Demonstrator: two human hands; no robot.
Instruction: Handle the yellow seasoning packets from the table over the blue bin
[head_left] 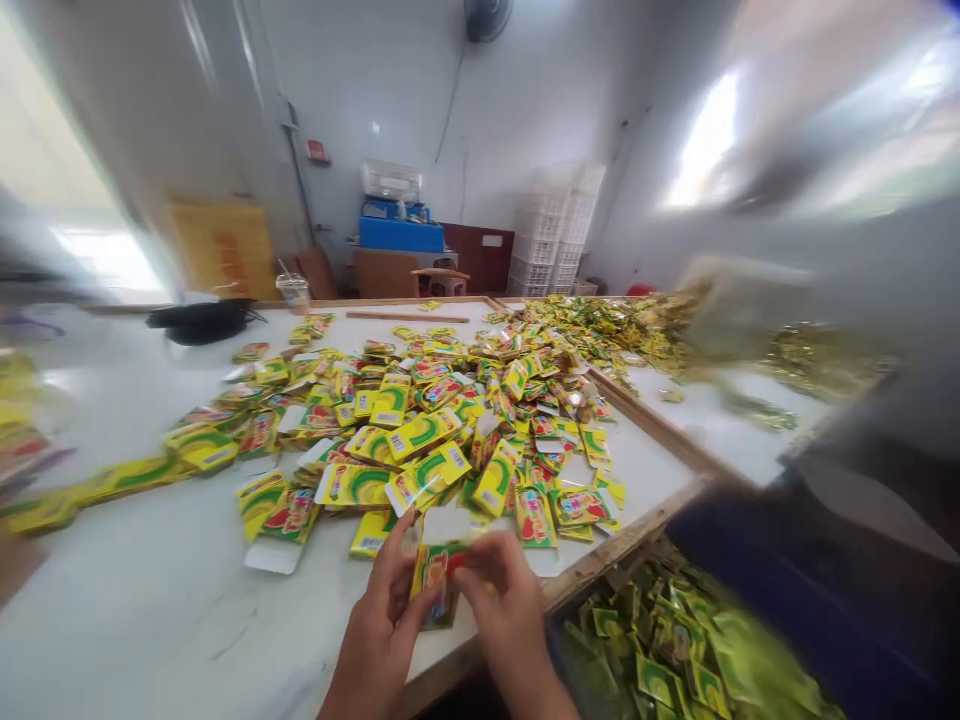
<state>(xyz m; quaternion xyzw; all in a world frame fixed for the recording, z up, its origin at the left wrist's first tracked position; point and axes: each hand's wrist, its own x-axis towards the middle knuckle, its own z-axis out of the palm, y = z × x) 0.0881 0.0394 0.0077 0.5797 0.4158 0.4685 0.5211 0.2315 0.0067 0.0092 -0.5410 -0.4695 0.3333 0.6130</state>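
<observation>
Your left hand point(386, 610) and right hand point(501, 590) pinch one yellow sachet point(437, 575) between them at the white bench point(150, 600) edge (near a sprawling sachet pile point(435, 420)).

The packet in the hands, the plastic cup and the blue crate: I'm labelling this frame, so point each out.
packet point(435, 575), head view, its printed front between the hands.
plastic cup point(293, 291), head view, its side wall.
blue crate point(400, 235), head view, its front face.
</observation>
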